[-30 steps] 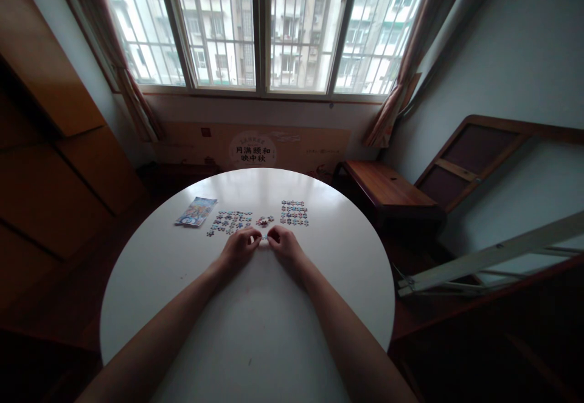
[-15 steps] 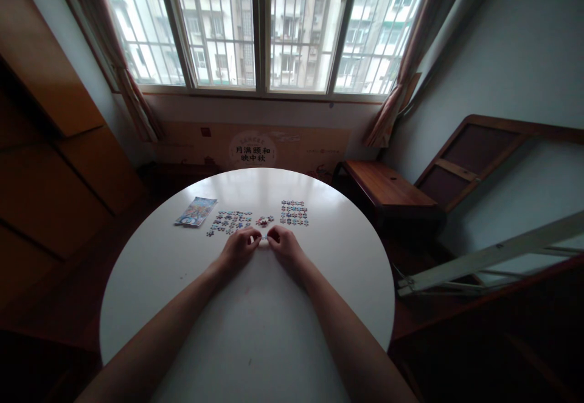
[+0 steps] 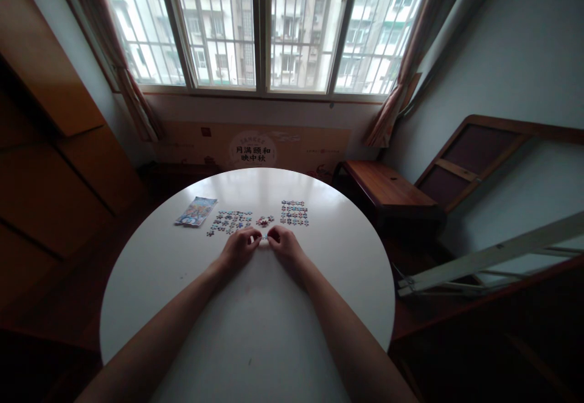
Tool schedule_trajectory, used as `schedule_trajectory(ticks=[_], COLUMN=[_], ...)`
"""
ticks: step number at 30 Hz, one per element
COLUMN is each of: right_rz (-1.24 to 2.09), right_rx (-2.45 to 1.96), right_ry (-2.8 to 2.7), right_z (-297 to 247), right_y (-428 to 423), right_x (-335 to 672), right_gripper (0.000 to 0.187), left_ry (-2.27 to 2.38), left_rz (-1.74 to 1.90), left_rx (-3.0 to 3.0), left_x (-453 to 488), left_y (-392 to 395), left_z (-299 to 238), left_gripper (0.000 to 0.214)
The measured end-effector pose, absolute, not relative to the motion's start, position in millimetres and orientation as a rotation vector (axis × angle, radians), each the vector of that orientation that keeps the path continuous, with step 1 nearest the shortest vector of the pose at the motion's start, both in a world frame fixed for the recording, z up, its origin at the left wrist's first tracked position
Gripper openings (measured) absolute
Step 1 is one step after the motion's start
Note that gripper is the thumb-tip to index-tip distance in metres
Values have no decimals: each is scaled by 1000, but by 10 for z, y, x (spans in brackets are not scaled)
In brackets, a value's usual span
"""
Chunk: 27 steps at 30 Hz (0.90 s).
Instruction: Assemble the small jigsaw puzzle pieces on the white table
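My left hand [image 3: 238, 246] and my right hand [image 3: 283, 245] rest on the round white table [image 3: 246, 324], fingertips pinched together on a small puzzle piece [image 3: 264, 239] between them. Just beyond the fingers lies a little cluster of loose pieces [image 3: 264, 221]. To its left is a spread of loose jigsaw pieces [image 3: 228, 221]. To its right sits a neat block of pieces [image 3: 294, 212]. A colourful picture card [image 3: 196, 210] lies at the far left of the row.
A low wooden bench [image 3: 385, 187] stands right of the table. A framed board [image 3: 460, 159] and a pale plank [image 3: 493, 254] lean against the right wall. A wooden cabinet [image 3: 50, 147] fills the left side. A barred window [image 3: 260, 25] is ahead.
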State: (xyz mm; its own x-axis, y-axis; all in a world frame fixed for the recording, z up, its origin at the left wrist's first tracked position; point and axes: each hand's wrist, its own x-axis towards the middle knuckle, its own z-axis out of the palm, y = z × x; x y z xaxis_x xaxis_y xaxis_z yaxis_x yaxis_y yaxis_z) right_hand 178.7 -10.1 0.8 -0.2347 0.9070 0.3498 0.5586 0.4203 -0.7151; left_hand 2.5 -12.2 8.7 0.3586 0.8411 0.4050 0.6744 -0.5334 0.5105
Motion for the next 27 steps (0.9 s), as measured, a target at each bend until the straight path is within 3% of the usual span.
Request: schedule_trajectory(ticks=[27], right_rz=[578], right_rx=[-1217], right_ry=[-1915], right_z=[-24], right_y=[-86], right_x=[1796], right_gripper=[8], left_ry=[1345], left_rz=[920], left_rx=[2388], left_x=[23], left_y=[-116], left_z=[83], left_gripper=[14])
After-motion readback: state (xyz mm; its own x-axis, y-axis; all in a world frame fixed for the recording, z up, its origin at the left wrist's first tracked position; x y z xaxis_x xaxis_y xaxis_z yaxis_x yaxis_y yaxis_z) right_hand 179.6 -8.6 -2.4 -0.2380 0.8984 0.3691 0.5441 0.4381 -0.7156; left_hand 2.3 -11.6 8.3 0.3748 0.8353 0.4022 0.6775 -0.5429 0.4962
